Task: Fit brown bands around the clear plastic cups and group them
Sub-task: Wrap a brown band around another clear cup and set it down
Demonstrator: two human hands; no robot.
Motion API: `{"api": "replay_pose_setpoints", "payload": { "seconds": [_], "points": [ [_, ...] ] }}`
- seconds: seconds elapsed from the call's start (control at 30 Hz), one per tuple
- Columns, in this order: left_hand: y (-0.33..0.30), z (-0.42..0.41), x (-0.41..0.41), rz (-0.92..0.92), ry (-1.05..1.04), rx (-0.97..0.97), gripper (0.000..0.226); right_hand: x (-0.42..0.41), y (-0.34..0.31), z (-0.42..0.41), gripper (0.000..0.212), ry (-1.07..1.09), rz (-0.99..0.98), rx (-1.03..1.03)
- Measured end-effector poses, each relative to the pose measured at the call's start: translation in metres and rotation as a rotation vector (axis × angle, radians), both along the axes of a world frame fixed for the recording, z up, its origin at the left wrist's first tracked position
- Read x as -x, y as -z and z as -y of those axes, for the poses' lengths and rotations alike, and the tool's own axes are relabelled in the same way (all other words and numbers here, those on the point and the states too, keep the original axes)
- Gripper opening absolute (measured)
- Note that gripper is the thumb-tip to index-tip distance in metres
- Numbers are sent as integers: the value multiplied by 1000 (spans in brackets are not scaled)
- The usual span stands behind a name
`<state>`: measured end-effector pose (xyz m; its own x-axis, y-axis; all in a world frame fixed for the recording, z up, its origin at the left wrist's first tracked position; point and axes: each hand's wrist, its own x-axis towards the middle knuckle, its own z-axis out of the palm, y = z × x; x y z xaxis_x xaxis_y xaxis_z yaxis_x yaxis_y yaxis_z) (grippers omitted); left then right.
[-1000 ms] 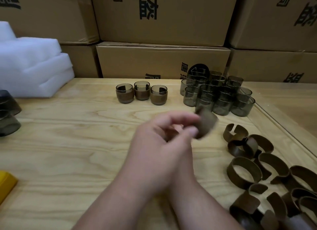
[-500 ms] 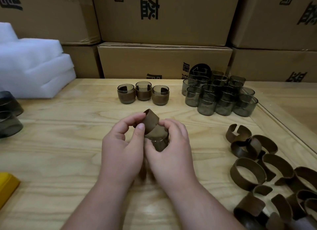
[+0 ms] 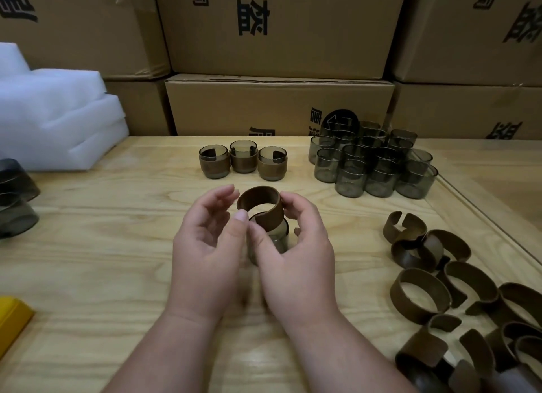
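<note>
Here, your right hand (image 3: 296,246) has its grip clasped on the cup (image 3: 278,235) near the middle of the surface (image 3: 102,260): the thumb lies along the cup's near side and the fingers curl round its right side. The fingertips of that hand also touch the right end of the band (image 3: 261,203), which sits tilted above the cup's rim with its lower end lapping down the cup's side; the band is not yet seated round the cup.

Your left hand (image 3: 205,240) is released, fingers loosely curved and spread, holding nothing. Its thumb tip lies just beside the cup's left rim, and its fingertips hang just beside the band's left curve; contact there cannot be told.

Toward the far edge, three banded cups (image 3: 242,162) stand upright in a row, touching one another. To their right, near the far right corner, bare cups (image 3: 372,163) are packed in a cluster. Loose bands (image 3: 440,278) lie heaped along the right edge down to the near right corner. White foam (image 3: 55,119) sits at the far left, dark cups (image 3: 14,199) at the left edge, and a yellow thing (image 3: 13,319) is at the near left. Cartons (image 3: 278,105) are stacked behind the far edge.
</note>
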<state>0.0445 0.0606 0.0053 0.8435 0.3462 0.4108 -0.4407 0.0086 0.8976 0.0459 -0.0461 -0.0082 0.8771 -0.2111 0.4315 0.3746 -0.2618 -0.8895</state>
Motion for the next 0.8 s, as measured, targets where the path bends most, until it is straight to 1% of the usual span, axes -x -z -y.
{"api": "replay_pose_setpoints", "payload": {
  "seconds": [0.1,0.2,0.27,0.47,0.53,0.67,0.8],
  "points": [
    [0,-3,-3,-66,43,92,30,-1,1,0,48,33,-16,5],
    [0,-3,-5,-75,53,136,29,-1,3,0,50,82,-14,68],
    [1,-3,-5,-78,69,146,31,-2,4,0,50,89,-6,60],
    [3,-4,-7,-132,124,189,37,-4,7,-2,45,18,-23,-19],
    [3,-5,-7,-133,119,192,38,-3,8,-2,46,-14,-21,-13],
    [4,-6,-8,-117,90,193,38,-4,9,1,45,-22,53,29],
    [3,-10,-7,-107,52,206,53,-5,9,3,43,-34,47,37]
  ]
}}
